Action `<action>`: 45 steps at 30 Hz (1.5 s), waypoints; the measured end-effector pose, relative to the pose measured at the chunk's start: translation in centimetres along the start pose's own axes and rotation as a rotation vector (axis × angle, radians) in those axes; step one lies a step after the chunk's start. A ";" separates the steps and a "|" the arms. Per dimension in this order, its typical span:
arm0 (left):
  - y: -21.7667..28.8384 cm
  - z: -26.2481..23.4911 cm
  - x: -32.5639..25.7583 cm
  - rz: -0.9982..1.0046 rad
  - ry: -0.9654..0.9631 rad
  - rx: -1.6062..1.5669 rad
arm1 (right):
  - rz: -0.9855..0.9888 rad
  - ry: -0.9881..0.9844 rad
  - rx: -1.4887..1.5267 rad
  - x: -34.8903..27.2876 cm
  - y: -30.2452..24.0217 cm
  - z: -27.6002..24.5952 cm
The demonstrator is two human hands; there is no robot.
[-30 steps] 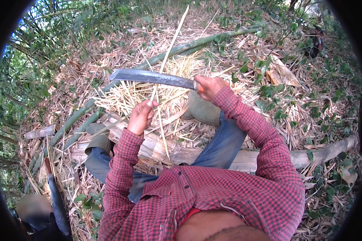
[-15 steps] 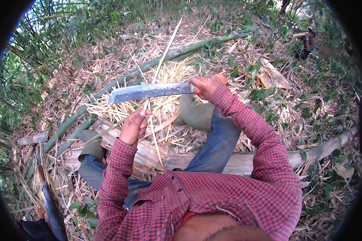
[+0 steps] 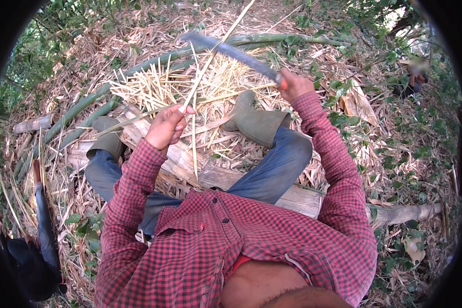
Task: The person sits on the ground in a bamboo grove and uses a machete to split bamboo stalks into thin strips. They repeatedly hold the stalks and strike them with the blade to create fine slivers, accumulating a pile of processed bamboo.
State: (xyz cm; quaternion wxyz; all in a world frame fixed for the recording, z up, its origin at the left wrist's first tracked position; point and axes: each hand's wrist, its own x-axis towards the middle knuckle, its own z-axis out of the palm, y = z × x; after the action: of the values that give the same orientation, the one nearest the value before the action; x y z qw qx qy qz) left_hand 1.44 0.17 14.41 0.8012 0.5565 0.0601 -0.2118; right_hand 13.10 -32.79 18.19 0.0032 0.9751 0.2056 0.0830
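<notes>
Sits with legs (image 3: 269, 167) bent and apart, both forearms (image 3: 329, 136) extended forward; holds the left hand (image 3: 165, 126) in a pinch, the right hand (image 3: 296, 86) clenched farther out.

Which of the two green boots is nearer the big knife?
The right-leg boot. It shows just below the knife in the right hand; the left-leg boot is farther off, over past the left hand.
</notes>
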 end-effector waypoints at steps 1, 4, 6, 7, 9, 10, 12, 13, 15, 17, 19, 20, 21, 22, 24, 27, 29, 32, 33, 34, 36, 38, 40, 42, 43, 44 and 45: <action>0.1 0.3 0.6 0.000 0.013 0.019 | -0.063 0.003 0.013 -0.3 -0.9 0.0; -0.3 0.7 0.5 0.032 -0.017 0.068 | -0.197 0.083 0.064 -0.6 -2.4 0.5; -0.5 0.6 -1.2 0.031 -0.005 0.114 | -0.107 0.097 0.062 0.3 -1.8 1.2; -0.4 0.6 -2.5 0.040 -0.002 0.134 | 0.021 0.048 0.097 1.4 -0.6 1.6; -0.5 0.8 -4.5 0.016 0.010 0.122 | 0.185 0.032 0.034 2.8 2.3 1.2; -0.6 1.0 -5.5 -0.017 0.028 0.091 | 0.273 0.021 0.021 3.4 3.7 1.0; -1.4 0.4 -6.5 -0.027 -0.045 0.020 | 0.365 0.037 0.011 4.3 6.2 0.6; -1.9 -0.2 -7.1 -0.043 -0.066 -0.005 | 0.404 0.044 0.016 5.0 7.2 0.8; -2.9 -1.2 -7.7 -0.086 -0.108 -0.058 | 0.526 0.073 0.044 5.7 9.4 0.7; -3.1 -2.1 -8.6 -0.077 -0.084 -0.041 | 0.693 0.040 0.086 5.8 11.6 0.6; -2.7 -2.6 -8.8 -0.060 -0.044 0.017 | 0.753 0.113 0.133 4.4 12.4 0.5; -2.6 -2.9 -8.4 -0.048 -0.013 0.072 | 0.779 0.151 0.158 4.0 12.3 0.3; -2.6 -3.2 -7.6 -0.037 0.015 0.127 | 0.792 0.118 0.208 2.9 11.8 0.5; -2.6 -3.3 -7.0 -0.029 0.049 0.186 | 0.708 0.072 0.180 1.8 10.3 0.3; -2.7 -3.1 -5.0 0.005 0.069 0.264 | 0.553 -0.006 0.109 -0.6 8.2 -0.5; -2.8 -2.7 -2.7 0.103 0.154 0.426 | 0.177 0.014 0.070 -2.9 3.3 -0.3; -3.1 -2.1 -1.5 0.231 0.212 0.547 | -0.006 0.064 0.098 -3.6 1.2 0.4; -3.0 -1.7 -0.9 0.419 0.380 0.923 | -0.169 0.108 0.157 -3.5 -0.9 1.3; -2.8 -1.2 -1.1 0.463 0.441 1.039 | -0.172 0.091 0.151 -3.2 -1.4 1.0; -2.3 -0.5 -1.5 0.505 0.507 1.153 | -0.180 0.073 0.146 -2.9 -1.7 0.8; -1.4 0.3 -2.2 0.453 0.599 1.316 | -0.200 0.084 0.151 -2.6 -2.1 1.1; -1.1 0.5 -2.4 0.478 0.670 1.438 | -0.207 0.056 0.143 -2.1 -2.8 0.7; -1.1 0.0 -2.2 0.556 0.716 1.483 | -0.199 0.040 0.152 -1.8 -3.5 0.5; -0.8 -0.1 -2.5 0.587 0.726 1.518 | -0.148 0.028 0.152 -1.4 -3.8 0.6; -0.5 0.0 -2.8 0.605 0.706 1.574 | -0.147 0.037 0.145 -1.2 -3.6 0.7; -0.5 -0.1 -3.0 0.622 0.709 1.574 | -0.147 0.047 0.138 -0.9 -3.3 0.7; -0.6 -0.3 -3.3 0.639 0.713 1.574 | -0.148 0.056 0.131 -0.7 -2.9 0.8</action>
State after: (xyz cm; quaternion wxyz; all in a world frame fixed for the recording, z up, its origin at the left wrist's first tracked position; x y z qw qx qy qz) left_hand -1.68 1.18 14.86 0.1460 0.9636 -0.0144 0.2237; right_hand 11.40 -30.36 17.19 -0.0603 0.9526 0.2822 0.0963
